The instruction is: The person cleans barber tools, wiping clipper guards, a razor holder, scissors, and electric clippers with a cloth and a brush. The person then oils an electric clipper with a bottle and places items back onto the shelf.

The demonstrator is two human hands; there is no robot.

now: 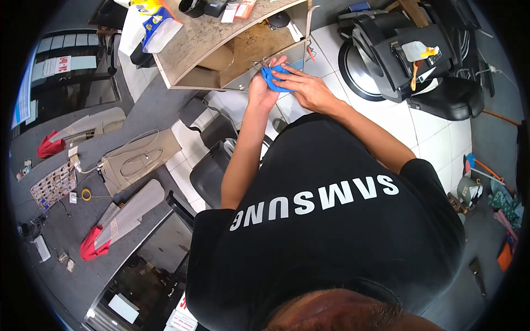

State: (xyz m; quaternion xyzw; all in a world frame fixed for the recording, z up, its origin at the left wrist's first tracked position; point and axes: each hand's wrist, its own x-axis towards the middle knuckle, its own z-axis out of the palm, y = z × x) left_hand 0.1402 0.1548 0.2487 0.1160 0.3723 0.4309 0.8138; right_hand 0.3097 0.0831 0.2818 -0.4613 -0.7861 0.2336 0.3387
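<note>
My left hand (264,92) is turned palm up, with a crumpled blue cloth (276,80) lying in it. From the right, my right hand (312,94) presses its fingers onto the same cloth. Just beyond the left fingers are small metal loops (258,65), like scissor handles; whether the hand touches them I cannot tell. Both hands are in front of the near edge of a wooden cabinet (204,78), whose front has an open compartment. The cloth's underside is hidden.
On the cabinet top lies a yellow and blue plastic packet (157,23). A black salon-type chair (381,60) stands at the right with a bottle (415,51) on it. At the left, a grey counter (138,201) carries cables and a brush with a red end (95,243).
</note>
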